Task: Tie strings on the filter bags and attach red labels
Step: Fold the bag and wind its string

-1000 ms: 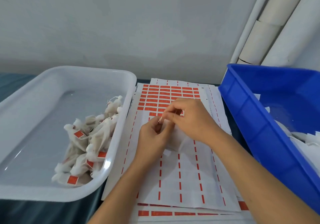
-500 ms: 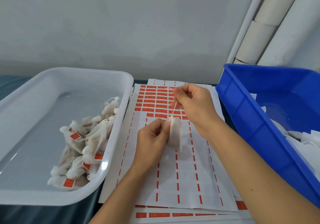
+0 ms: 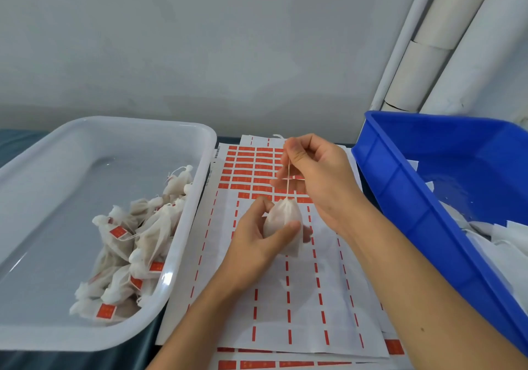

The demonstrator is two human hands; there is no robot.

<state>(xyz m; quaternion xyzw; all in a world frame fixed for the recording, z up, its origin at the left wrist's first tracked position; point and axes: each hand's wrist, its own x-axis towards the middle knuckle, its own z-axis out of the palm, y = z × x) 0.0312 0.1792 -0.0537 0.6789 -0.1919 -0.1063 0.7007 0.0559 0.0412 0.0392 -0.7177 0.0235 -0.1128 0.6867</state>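
Note:
My left hand (image 3: 257, 241) grips a small white filter bag (image 3: 281, 218) with its neck gathered at the top. A thin string (image 3: 289, 175) runs up from the neck to my right hand (image 3: 317, 178), which pinches it taut above the bag and has it looped over a finger. Both hands hover over a sheet of red labels (image 3: 251, 164); the sheet's near part holds only thin red strips. A white tray (image 3: 183, 255) on the left holds several tied filter bags with red labels (image 3: 137, 244).
A blue bin (image 3: 405, 207) on the right holds several flat white bags (image 3: 503, 235). More label sheets (image 3: 285, 364) lie stacked under the top one. White pipes (image 3: 423, 55) stand against the grey wall at the back right. The tabletop is dark teal.
My right hand has drawn the string up and away from the bag, pulling the neck closed. My left hand has shifted its grip down round the bag's body.

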